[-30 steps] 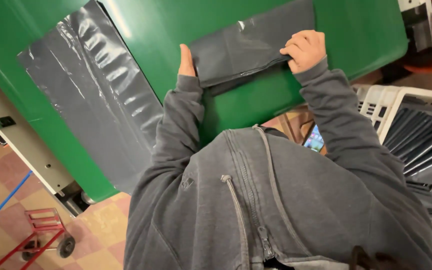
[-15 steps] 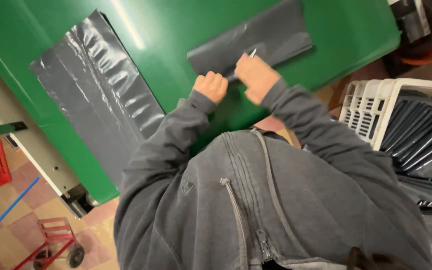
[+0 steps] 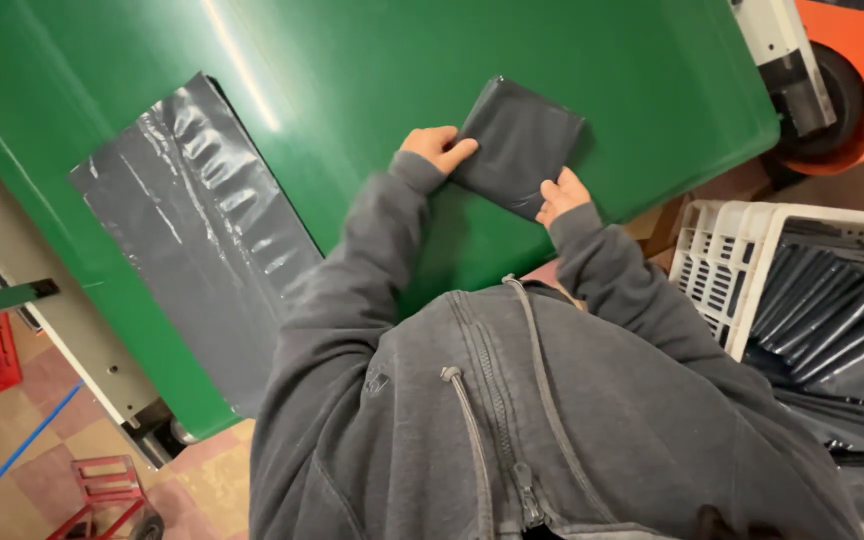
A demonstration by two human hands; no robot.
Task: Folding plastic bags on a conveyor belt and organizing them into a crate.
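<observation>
Folded dark grey plastic mailer bag (image 3: 520, 145) upper centre; flat grey bag (image 3: 197, 235) left; stacked grey bags (image 3: 832, 330) in crate, right.

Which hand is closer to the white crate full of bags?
Right. The right hand is on the folded grey bag's near edge, beside the white crate. The left hand grips the bag's far side.

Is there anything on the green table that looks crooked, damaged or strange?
Nothing stands out. Both hands, left and right, press a folded grey bag on the green table. A second grey bag lies unfolded, wrinkled but with no visible tear. More folded bags sit in the white crate.
</observation>
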